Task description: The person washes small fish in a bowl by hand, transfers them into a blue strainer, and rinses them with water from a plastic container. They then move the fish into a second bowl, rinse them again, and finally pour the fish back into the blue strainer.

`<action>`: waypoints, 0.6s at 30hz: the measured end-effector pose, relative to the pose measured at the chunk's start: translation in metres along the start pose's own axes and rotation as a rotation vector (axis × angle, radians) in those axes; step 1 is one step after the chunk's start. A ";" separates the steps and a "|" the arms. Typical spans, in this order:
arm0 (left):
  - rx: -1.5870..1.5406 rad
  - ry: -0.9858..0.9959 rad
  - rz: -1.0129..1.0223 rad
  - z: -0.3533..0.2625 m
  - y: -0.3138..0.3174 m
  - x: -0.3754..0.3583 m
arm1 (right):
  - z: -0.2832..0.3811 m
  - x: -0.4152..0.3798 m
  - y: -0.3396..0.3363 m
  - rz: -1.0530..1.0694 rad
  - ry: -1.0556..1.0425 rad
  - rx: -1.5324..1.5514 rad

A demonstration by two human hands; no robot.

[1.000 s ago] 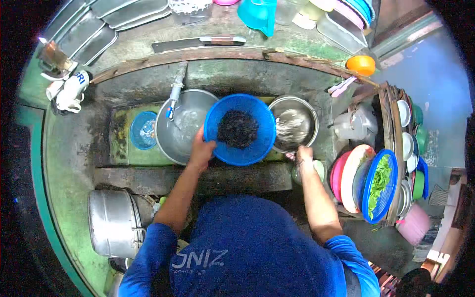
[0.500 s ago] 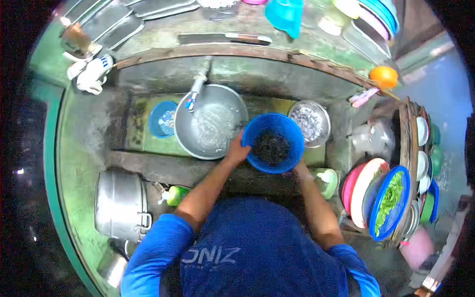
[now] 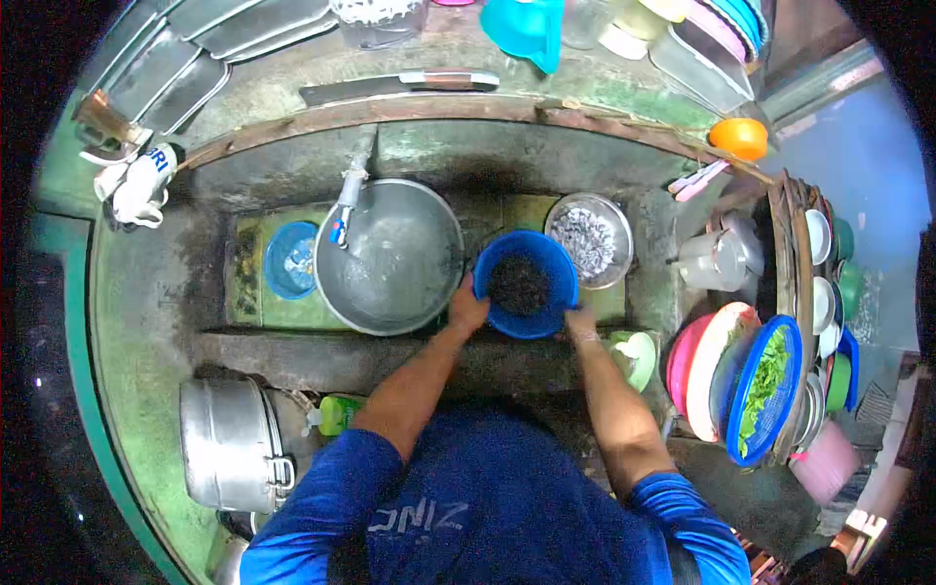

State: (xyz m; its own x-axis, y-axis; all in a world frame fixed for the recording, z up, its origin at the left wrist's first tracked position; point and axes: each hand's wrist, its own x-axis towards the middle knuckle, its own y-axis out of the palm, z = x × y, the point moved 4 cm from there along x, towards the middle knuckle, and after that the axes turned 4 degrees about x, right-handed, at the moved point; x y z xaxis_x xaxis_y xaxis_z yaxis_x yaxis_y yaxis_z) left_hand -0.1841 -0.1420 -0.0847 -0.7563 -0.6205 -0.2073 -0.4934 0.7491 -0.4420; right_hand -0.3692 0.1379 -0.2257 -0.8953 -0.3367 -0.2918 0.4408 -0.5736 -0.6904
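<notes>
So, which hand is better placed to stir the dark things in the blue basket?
Probably the right hand: it only touches the rim of the blue basket, so it seems easier to free. The left hand grips the other side and steadies it.

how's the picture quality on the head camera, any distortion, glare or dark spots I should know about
Head view: strong fisheye bending, with black corners outside the round image. Soft daylight, no hard shadows; the stone ledge's wall is darkest. Slight glare on the water in the large round metal basin. The blue round plastic colander of dark bits, gripped by the left hand and right hand, looks fairly sharp; edges are softer.
</notes>
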 end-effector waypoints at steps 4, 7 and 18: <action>-0.045 0.047 0.163 0.039 0.018 0.004 | -0.081 0.031 0.056 0.074 -0.435 -0.317; -0.222 -0.048 0.305 0.061 -0.001 0.005 | -0.005 -0.006 0.020 -0.038 -0.881 -0.724; -1.242 -0.683 -0.268 0.115 -0.190 -0.020 | 0.099 -0.047 -0.036 0.064 -0.025 0.069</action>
State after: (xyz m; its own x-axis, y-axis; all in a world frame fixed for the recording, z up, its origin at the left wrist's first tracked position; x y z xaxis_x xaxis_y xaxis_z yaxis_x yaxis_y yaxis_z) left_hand -0.0257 -0.2990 -0.0972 -0.4084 -0.4937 -0.7677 -0.9017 0.0874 0.4235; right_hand -0.3368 0.1000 -0.1213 -0.8637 -0.3925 -0.3164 0.5011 -0.6002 -0.6234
